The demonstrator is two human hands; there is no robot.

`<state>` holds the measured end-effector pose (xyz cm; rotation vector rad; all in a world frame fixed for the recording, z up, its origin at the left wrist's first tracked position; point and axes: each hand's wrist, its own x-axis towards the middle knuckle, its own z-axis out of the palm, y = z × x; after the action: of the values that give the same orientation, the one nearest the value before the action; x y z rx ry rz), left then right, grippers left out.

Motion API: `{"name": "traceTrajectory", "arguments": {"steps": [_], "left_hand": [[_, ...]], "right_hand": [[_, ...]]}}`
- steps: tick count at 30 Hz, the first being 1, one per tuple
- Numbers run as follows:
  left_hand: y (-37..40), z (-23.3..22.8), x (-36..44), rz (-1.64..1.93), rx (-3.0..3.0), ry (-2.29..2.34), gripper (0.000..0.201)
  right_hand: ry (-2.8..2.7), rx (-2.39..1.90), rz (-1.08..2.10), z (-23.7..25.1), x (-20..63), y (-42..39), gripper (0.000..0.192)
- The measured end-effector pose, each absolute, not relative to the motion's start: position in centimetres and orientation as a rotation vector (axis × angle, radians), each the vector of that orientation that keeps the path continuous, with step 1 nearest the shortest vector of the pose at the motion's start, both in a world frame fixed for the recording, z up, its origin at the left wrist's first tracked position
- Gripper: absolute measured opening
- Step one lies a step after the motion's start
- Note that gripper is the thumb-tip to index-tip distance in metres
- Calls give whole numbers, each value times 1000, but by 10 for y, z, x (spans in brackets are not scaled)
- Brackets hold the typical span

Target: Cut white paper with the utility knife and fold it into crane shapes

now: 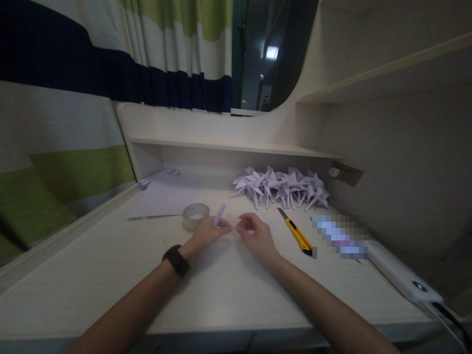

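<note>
Paper strip [219,215] pinched in left hand [208,232].

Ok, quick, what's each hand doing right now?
Left hand: closed, pinching a small strip of folded white paper that sticks up from its fingers.
Right hand: fingers curled beside the left; whether it grips anything cannot be told.

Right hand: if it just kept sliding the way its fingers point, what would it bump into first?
The right hand points left, toward the left hand holding a folded paper strip. It would likely meet that hand first; the tape roll lies beyond.
</note>
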<state>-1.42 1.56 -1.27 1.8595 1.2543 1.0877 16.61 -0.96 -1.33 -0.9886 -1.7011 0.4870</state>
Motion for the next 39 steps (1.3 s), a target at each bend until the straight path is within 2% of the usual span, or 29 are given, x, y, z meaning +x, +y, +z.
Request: {"name": "traceTrajectory", "arguments": {"steps": [7, 16, 21, 24, 31, 35, 39], "left_hand": [[7, -4, -10, 971, 1797, 1231, 26], [-10, 13, -9, 856, 1444, 971, 35], [-11, 17, -10, 846, 1383, 973, 38], [-12, 15, -8, 775, 1426, 1006, 37], [-18, 1, 1, 538, 1618, 856, 33], [-22, 2, 3, 493, 1660, 800, 26], [-20, 5, 1, 577, 1669, 752, 36]], "right_hand": [[-1637, -1042, 483, -13, 167, -8, 20], [-1552, -845, 323, -7, 168, -14, 14], [-1430, -814, 286, 2, 173, -13, 11], [-1363, -745, 305, 7, 175, -14, 22], [-1554, -608, 554, 6, 160, -28, 69], [-1552, -651, 774, -1, 155, -27, 70], [-1456, -633, 833, -1, 158, -20, 65]]}}
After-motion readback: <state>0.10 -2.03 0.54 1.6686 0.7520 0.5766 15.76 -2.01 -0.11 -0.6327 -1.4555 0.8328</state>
